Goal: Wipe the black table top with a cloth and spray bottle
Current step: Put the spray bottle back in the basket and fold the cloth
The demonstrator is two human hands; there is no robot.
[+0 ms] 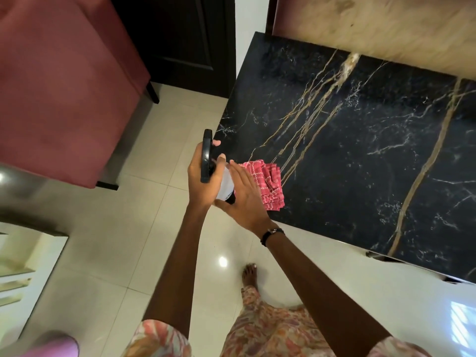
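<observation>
The black marble table top [360, 155] with gold and white veins fills the right half of the head view. A folded red-and-white checked cloth [270, 184] lies near its front left corner. My left hand [203, 181] grips a spray bottle [225, 184] with a white body and black trigger head, held over the floor just left of the table corner. My right hand [244, 199] rests flat against the bottle's right side, fingers spread, partly covering the cloth's left edge.
A dark red upholstered chair [64, 86] stands at the left. A dark wooden door [185, 39] is at the back. Glossy cream floor tiles [154, 240] lie below, with my bare foot [251, 276] near the table's front edge. A beige marble surface [386, 29] borders the table behind.
</observation>
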